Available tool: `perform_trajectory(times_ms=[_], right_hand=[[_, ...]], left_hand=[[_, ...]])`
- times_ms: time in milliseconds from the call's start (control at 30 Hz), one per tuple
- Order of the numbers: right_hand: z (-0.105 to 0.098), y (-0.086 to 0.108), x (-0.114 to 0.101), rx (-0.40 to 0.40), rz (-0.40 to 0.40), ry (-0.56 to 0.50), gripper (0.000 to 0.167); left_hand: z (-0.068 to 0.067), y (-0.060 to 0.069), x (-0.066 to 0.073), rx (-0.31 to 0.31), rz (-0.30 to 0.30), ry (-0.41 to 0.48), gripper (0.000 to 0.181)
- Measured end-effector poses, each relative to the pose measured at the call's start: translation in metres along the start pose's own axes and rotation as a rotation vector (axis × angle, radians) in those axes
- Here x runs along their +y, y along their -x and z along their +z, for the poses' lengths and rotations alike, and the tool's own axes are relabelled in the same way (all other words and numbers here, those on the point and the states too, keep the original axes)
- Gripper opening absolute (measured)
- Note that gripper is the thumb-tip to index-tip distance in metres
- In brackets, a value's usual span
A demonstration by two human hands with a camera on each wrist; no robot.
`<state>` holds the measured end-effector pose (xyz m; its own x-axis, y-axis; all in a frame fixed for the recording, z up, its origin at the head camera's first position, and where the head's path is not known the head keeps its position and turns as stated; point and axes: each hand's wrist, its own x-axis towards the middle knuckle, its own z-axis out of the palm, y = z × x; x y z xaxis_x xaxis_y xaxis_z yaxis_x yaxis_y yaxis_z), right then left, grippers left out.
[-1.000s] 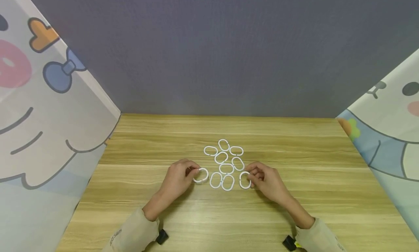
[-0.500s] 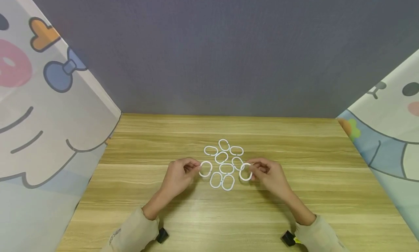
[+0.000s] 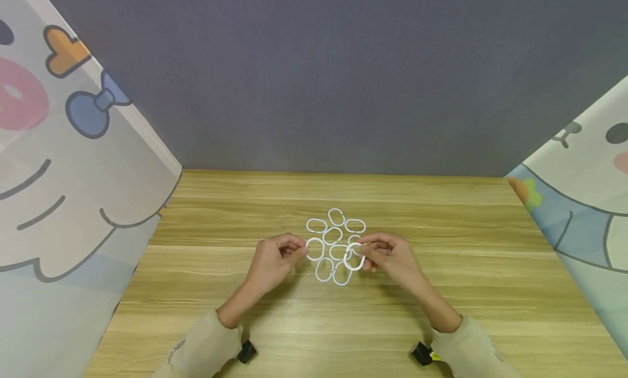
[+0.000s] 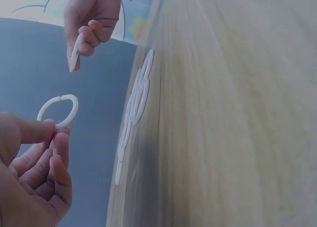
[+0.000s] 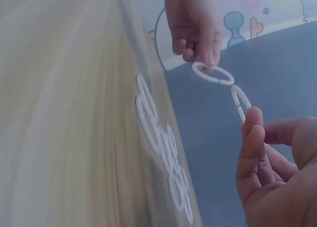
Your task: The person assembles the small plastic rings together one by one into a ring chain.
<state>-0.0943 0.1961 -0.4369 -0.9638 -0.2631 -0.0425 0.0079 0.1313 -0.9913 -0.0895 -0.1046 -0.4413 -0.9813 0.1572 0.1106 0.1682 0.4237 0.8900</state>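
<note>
My left hand (image 3: 272,261) pinches a white split ring (image 4: 75,107) between thumb and fingertips, raised above the table. My right hand (image 3: 394,258) pinches another white split ring (image 5: 241,94), also off the table. A small gap shows in each ring's loop. In the head view the two held rings face each other, apart, over several loose white oval rings (image 4: 132,111) lying flat in a cluster. The right hand's ring and fingers cover part of the loose rings there.
The wood-grain table (image 3: 314,334) runs back to an upright grey panel (image 3: 343,83). Cartoon-printed side panels (image 3: 142,176) flank it on left and right. A small black device (image 3: 247,352) sits at the left cuff, another black device (image 3: 421,354) at the right.
Both hands have lifted their rings from beside the cluster and brought them inward over it. The right hand has moved left, the left hand slightly right. The loose rings lie as before.
</note>
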Motion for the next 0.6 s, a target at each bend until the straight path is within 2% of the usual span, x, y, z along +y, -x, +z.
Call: perform_trajectory(times_ms=[267, 600], right_hand=[[0.011, -0.004, -0.002, -0.047, 0.018, -0.045, 0.025], [0.02, -0.007, -0.002, -0.081, 0.011, -0.056, 0.025]], left_hand=[[0.002, 0.002, 0.0, -0.005, -0.01, 0.003, 0.006], [0.005, 0.002, 0.006, -0.028, 0.029, 0.022, 0.009]])
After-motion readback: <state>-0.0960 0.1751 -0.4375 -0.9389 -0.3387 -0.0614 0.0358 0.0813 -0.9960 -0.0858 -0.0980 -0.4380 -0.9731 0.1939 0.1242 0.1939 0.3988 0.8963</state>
